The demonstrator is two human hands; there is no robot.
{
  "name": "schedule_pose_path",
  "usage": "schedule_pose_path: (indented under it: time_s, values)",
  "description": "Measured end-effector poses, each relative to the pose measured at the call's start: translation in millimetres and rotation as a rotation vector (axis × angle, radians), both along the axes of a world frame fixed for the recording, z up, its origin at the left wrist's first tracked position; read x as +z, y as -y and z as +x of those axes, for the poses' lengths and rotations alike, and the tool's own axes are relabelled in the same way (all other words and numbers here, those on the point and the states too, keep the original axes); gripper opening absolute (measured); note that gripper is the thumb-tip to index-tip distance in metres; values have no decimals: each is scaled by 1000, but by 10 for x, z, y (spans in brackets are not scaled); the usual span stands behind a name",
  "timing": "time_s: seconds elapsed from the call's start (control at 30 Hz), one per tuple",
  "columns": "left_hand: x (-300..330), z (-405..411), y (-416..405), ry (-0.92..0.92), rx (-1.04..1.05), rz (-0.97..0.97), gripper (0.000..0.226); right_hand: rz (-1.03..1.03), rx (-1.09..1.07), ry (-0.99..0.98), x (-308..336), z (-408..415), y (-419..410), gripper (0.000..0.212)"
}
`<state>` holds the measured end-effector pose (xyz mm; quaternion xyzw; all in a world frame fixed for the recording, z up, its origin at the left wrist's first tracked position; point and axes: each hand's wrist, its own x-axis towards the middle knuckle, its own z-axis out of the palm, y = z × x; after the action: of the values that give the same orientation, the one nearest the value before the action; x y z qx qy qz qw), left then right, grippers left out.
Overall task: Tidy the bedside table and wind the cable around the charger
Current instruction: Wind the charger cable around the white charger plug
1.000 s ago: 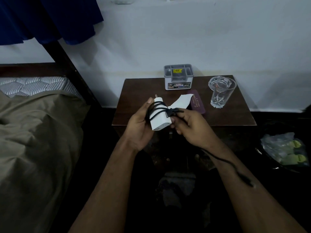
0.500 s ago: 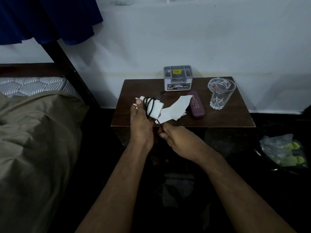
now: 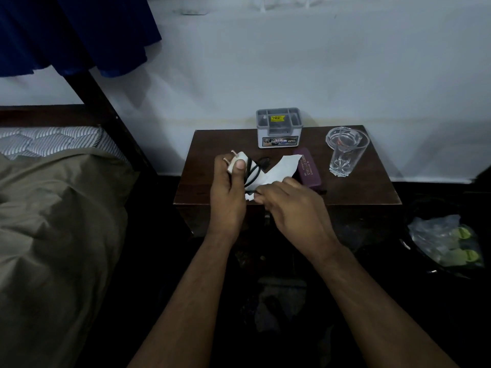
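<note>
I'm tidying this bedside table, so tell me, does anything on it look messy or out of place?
Yes. A loose white paper lies askew mid-table, one edge against the purple case. An ashtray sits oddly on top of the glass. The grey organizer stands squarely at the back.

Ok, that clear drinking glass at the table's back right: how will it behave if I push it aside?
The drinking glass is tall and narrows toward its base, so a high push would probably tip it; push low. It looks like cut glass, likely fragile and fairly heavy. It stands near the bedside table edge.
</note>
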<state>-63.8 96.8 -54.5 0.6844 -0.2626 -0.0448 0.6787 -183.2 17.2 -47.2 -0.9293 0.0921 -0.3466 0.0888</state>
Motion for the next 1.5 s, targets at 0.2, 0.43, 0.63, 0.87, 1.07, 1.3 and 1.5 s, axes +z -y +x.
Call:
schedule_pose_path:
  time_s: [0.2,0.43,0.63,0.87,1.07,1.3,1.5]
  values:
    - [-15,-61,27,-82,-187,-14,23,44,-123,156,63,-82,191,27]
    - [-26,-45,76,-274,-213,-27,26,157,-365,119,100,-108,249,33]
    - [-11,-65,41,-133,-183,-18,23,617,-288,11,56,-86,256,37]
    - [-15,-81,53,-29,-179,17,20,1156,-189,228,-49,32,260,11]
    - [-1,-98,58,54,-148,46,18,1477,-214,266,-131,47,345,39]
    - [-6,-28,70,67,38,41,17,1281,-147,260,19,-14,321,11]
    - [-25,37,50,90,92,38,22,1641,196,321,160,-46,147,16]
